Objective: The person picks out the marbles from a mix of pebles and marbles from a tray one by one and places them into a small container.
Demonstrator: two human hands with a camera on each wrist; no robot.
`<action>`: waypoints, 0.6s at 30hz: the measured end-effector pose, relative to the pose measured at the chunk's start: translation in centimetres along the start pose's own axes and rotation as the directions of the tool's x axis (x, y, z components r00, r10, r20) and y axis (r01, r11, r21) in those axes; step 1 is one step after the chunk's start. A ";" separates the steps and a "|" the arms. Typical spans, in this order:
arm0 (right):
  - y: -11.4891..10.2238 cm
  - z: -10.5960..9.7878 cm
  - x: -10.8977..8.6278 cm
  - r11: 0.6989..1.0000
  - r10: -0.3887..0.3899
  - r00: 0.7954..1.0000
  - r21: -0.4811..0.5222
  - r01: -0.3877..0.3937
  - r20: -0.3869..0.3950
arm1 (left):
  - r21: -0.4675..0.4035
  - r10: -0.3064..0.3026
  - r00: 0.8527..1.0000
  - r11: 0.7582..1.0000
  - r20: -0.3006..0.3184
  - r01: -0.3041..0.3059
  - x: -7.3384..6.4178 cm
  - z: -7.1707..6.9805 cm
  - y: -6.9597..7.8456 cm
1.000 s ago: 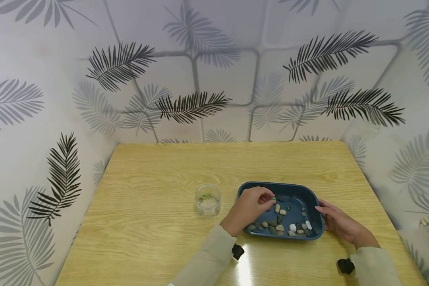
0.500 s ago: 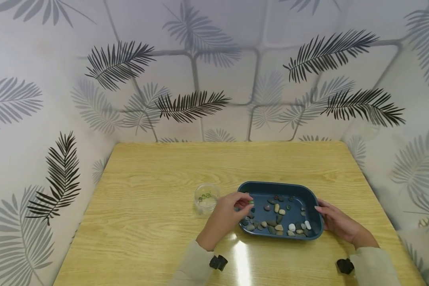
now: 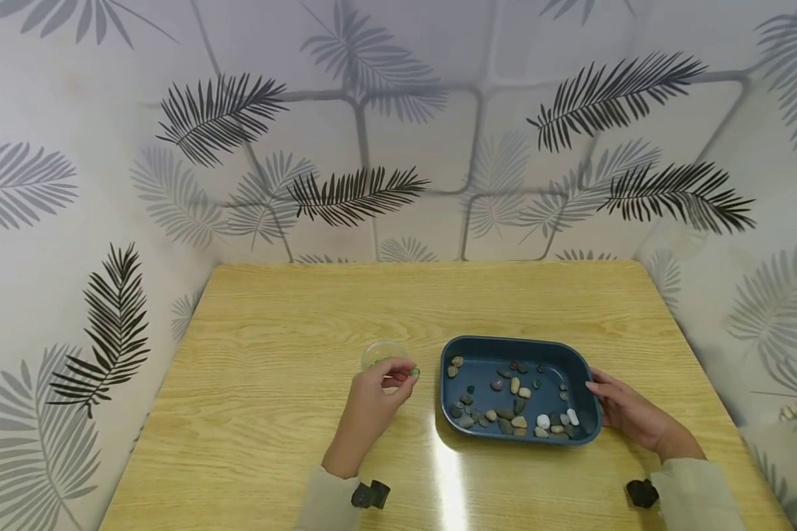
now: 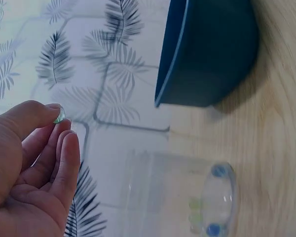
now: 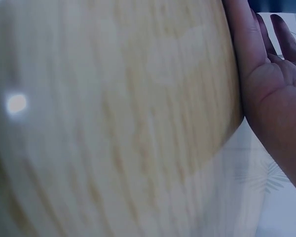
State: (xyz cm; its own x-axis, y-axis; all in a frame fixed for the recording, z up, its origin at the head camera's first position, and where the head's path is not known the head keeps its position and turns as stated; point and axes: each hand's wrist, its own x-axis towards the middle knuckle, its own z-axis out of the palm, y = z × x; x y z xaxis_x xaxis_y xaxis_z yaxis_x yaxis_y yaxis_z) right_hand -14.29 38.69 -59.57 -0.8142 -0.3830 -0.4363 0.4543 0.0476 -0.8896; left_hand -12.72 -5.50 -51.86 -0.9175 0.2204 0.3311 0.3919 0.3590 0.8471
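My left hand (image 3: 370,402) pinches a green glass marble (image 3: 415,372) between thumb and fingertips, just over the right side of a clear plastic cup (image 3: 383,346). In the left wrist view the marble (image 4: 59,115) shows clear green at the fingertips. Green marbles (image 4: 195,212) lie at the bottom of the cup, which the hand partly hides in the head view. My right hand (image 3: 637,417) holds the right end of a dark blue basin (image 3: 448,413), its thumb at the rim; the fingers behind the wall are partly hidden.
Inside the basin lie several pebbles (image 3: 505,414), white stones (image 3: 542,421) and dark green pieces (image 3: 536,384). The wooden table (image 3: 272,332) meets a leaf-patterned backdrop (image 3: 412,221) at its back and sides.
My left hand has moved left out of the basin with the green marble, across its left rim, to the cup. My right hand and the basin have stayed in place.
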 end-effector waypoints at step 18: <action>0.2 -0.1 -0.1 1.000 -0.018 1.000 0.005 0.018 0.005 | 0.320 -0.047 0.998 0.946 -0.038 0.057 -0.2 -2.0 -2.7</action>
State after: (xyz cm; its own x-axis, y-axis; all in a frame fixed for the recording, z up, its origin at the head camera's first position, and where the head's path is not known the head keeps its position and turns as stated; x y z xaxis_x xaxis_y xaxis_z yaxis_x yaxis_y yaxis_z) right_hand -14.14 38.84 -59.72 -0.8206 -0.3885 -0.4193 0.4413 0.0357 -0.8967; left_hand -13.75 -8.35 -53.34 -0.9368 0.1687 0.3064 0.3403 0.6419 0.6871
